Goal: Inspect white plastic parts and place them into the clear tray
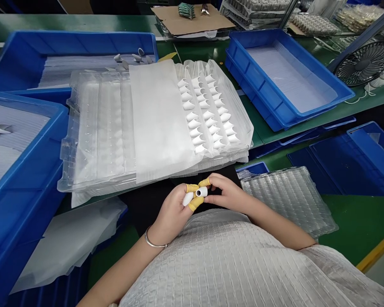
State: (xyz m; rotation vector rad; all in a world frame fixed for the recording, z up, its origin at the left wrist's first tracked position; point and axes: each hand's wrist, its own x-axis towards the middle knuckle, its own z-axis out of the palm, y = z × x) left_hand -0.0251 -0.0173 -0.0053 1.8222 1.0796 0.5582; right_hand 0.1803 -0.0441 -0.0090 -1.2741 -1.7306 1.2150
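Observation:
My left hand (174,204), with yellow finger cots on its fingertips, is closed on a small white tube (203,191) whose dark round opening shows. A second white piece (188,198) sticks out between its thumb and fingers; whether the two are joined I cannot tell. My right hand (225,192) pinches the tube's other side, a yellow cot on one fingertip. Both hands are just in front of a clear plastic tray (64,170), low over my lap. In the tray, rows of white slant-cut tubes (211,115) stand at the right, and a white sheet (161,123) covers the middle.
Blue bins (19,204) with white sheets and a few loose white tubes stand left and behind. Another blue bin (281,81) is at the right, near a black fan (365,64). A clear tray (291,196) lies lower right; translucent sheets (73,238) hang lower left.

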